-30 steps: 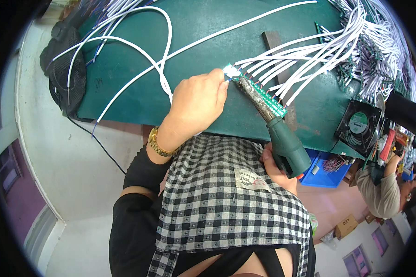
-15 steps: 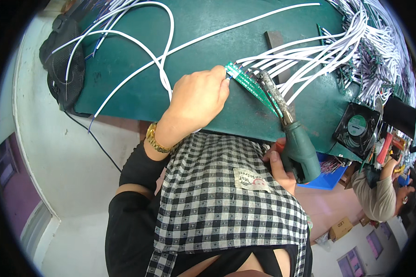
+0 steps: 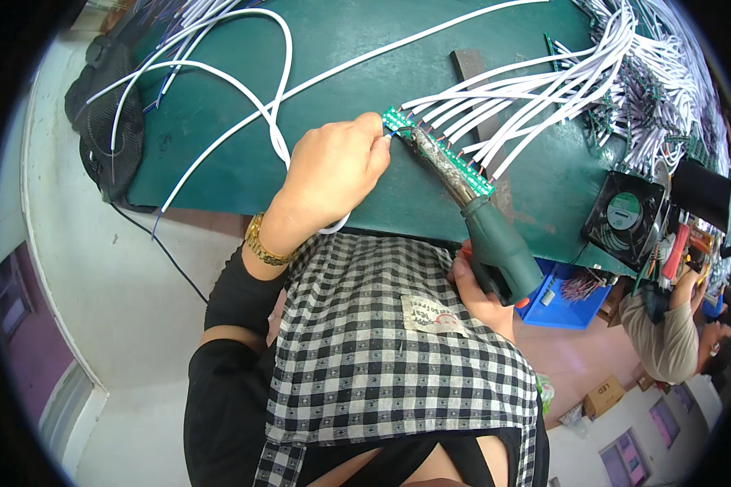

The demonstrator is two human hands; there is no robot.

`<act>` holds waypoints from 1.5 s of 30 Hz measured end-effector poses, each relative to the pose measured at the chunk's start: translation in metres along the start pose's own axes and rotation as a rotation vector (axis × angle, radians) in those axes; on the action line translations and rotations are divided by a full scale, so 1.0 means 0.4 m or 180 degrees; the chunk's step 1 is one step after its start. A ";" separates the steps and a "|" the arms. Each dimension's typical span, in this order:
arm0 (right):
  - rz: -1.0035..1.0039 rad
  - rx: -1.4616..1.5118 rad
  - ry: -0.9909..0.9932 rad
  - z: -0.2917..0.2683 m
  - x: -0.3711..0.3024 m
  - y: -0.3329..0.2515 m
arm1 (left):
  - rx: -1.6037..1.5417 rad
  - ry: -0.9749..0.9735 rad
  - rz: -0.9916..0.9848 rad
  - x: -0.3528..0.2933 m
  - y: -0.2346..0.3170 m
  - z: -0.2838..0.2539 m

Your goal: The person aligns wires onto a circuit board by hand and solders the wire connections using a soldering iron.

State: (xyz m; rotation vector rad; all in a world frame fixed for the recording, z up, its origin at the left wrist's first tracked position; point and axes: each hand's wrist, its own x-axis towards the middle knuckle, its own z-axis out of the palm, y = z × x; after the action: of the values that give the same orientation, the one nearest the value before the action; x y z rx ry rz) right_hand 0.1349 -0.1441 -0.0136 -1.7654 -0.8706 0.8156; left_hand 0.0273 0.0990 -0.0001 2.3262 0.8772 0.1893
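Note:
My left hand (image 3: 333, 170), with a gold watch on its wrist, is closed in a pinch at the left end of a narrow green circuit board (image 3: 479, 183). Between its fingertips is the thin blue wire end of a white cable (image 3: 279, 146), partly hidden by the hand. My right hand (image 3: 481, 302) grips the dark green soldering gun (image 3: 499, 247) from below. The gun's long, worn metal barrel (image 3: 445, 169) crosses over the board, its tip close to my left fingertips. Several white cables (image 3: 463, 122) run from the board's far edge toward the upper right.
A dark bar (image 3: 468, 69) lies under the cables. A large heap of white cables (image 3: 650, 97) fills the far right, near a black fan (image 3: 623, 213). At left are loose cables and a black mesh bag (image 3: 110, 122). A blue bin (image 3: 573, 304) and another person (image 3: 666, 337) are at right.
The soldering gun's tip has moved left along the board to the end by my left fingers. My left hand keeps its pinch. The whole view has shifted slightly.

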 end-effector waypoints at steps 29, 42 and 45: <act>0.0065 -0.0546 0.0013 0.000 0.016 -0.012 | 0.0158 0.0010 -0.0009 0.000 0.003 0.008; 0.0064 0.1010 0.0395 0.010 0.013 -0.039 | 0.0053 0.0089 0.0019 -0.003 -0.005 0.006; 0.0069 0.1068 0.0341 0.012 0.014 -0.029 | 0.0046 0.0022 -0.0035 -0.001 -0.006 0.002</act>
State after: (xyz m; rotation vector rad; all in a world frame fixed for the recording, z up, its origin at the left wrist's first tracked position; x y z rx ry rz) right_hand 0.1317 -0.1341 -0.0050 -1.5094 -0.6052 0.8210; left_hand 0.0261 0.0998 -0.0023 2.3351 0.8972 0.1869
